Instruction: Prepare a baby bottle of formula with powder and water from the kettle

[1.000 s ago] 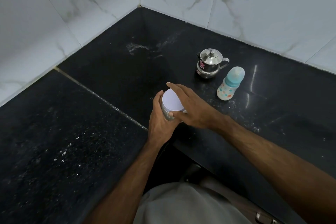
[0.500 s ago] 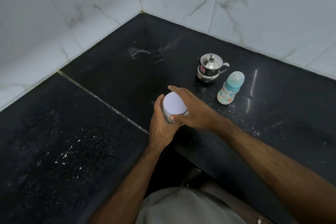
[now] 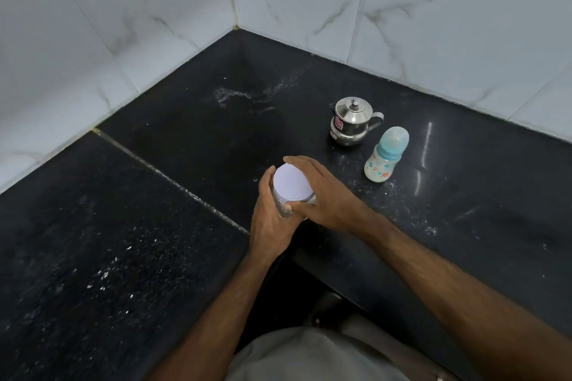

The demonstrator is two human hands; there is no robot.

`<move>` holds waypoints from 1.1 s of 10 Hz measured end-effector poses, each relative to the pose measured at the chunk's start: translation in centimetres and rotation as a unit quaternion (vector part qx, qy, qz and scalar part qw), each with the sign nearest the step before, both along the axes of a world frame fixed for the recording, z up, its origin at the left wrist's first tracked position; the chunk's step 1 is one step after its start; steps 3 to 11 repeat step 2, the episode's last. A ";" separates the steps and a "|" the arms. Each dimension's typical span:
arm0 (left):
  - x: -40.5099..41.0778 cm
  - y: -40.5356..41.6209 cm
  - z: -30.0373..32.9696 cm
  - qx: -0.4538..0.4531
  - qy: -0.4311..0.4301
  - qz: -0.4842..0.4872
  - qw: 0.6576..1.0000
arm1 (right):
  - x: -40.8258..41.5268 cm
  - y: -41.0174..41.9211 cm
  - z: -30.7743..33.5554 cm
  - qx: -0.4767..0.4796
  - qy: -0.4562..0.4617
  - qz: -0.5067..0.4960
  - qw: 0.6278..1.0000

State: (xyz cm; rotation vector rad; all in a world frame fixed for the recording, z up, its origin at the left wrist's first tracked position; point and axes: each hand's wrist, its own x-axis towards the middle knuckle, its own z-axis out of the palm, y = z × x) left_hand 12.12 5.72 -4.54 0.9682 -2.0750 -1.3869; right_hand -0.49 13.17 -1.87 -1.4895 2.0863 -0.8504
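A round powder container with a flat white lid [image 3: 292,183] stands near the front edge of the speckled black stone counter [image 3: 139,226]. The left hand [image 3: 270,216] wraps its side; the right hand [image 3: 322,195] curls over the lid's rim. Behind, well apart, sit a lidded shiny steel kettle [image 3: 351,122] and, just beside it, a capped pale-blue patterned baby bottle [image 3: 385,155], contents unseen. White marble-veined wall tiles [image 3: 123,25] enclose the corner.

Bare forearms, no sleeves, light grey garment [image 3: 309,356]
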 end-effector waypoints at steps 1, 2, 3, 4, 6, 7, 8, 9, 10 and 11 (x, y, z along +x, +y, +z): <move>-0.1 -0.2 0.7 0.010 0.010 -0.024 1.000 | -0.2 0.2 0.6 0.010 -0.032 0.002 0.999; 0.6 -0.4 1.2 0.026 0.022 -0.047 0.998 | -0.6 0.8 1.5 -0.039 -0.012 -0.023 0.999; 0.6 -0.4 1.2 0.026 0.022 -0.047 0.998 | -0.6 0.8 1.5 -0.039 -0.012 -0.023 0.999; 0.6 -0.4 1.2 0.026 0.022 -0.047 0.998 | -0.6 0.8 1.5 -0.039 -0.012 -0.023 0.999; 0.6 -0.4 1.2 0.026 0.022 -0.047 0.998 | -0.6 0.8 1.5 -0.039 -0.012 -0.023 0.999; 0.6 -0.4 1.2 0.026 0.022 -0.047 0.998 | -0.6 0.8 1.5 -0.039 -0.012 -0.023 0.999; 0.6 -0.4 1.2 0.026 0.022 -0.047 0.998 | -0.6 0.8 1.5 -0.039 -0.012 -0.023 0.999; 0.6 -0.4 1.2 0.026 0.022 -0.047 0.998 | -0.6 0.8 1.5 -0.039 -0.012 -0.023 0.999; 0.6 -0.4 1.2 0.026 0.022 -0.047 0.998 | -0.6 0.8 1.5 -0.039 -0.012 -0.023 0.999; 0.6 -0.4 1.2 0.026 0.022 -0.047 0.998 | -0.6 0.8 1.5 -0.039 -0.012 -0.023 0.999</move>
